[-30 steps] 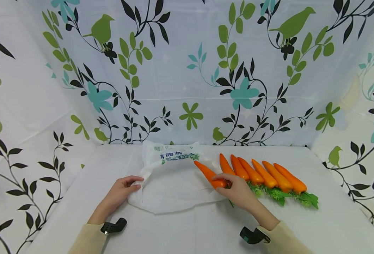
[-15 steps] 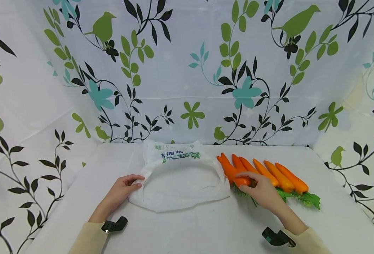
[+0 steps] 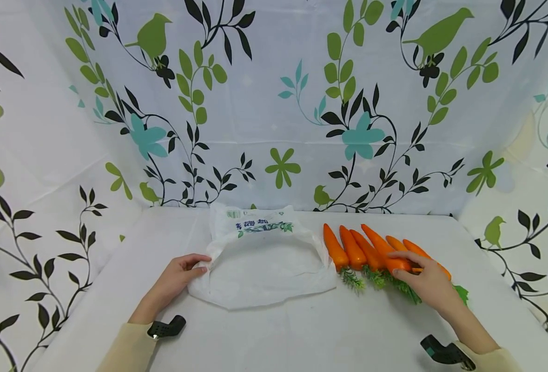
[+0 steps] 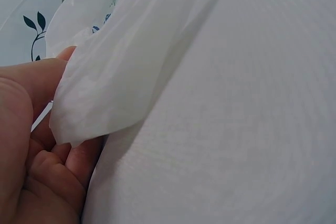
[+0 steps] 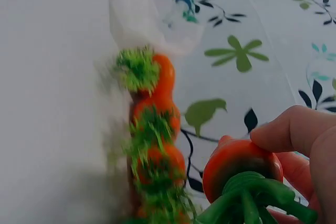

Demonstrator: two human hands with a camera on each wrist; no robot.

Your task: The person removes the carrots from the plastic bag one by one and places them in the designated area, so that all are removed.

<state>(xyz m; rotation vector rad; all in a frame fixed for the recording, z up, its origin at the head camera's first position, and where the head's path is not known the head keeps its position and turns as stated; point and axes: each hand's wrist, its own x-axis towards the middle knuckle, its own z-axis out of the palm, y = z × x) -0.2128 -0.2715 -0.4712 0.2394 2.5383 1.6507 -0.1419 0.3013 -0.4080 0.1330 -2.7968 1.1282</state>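
Observation:
In the head view, a white plastic bag (image 3: 264,274) with blue and green print lies on the table, its mouth facing me. My left hand (image 3: 181,279) pinches the bag's left edge between thumb and fingers; the left wrist view shows the thin plastic (image 4: 105,93) there. My right hand (image 3: 424,276) holds an orange carrot (image 3: 379,245) over the row of other carrots (image 3: 334,249). Close up in the right wrist view, thumb and fingers grip that carrot (image 5: 236,163) near its green stalks (image 5: 252,198). Part of the row is hidden behind this hand.
Several carrots with leafy green tops (image 3: 351,280) lie side by side to the right of the bag. A white table (image 3: 274,341) carries everything. Behind it hangs a white cloth (image 3: 255,113) printed with birds, leaves and flowers.
The right hand has carried its carrot rightward, from over the bag's right side to above the middle of the carrot row. The left hand has stayed at the bag's edge.

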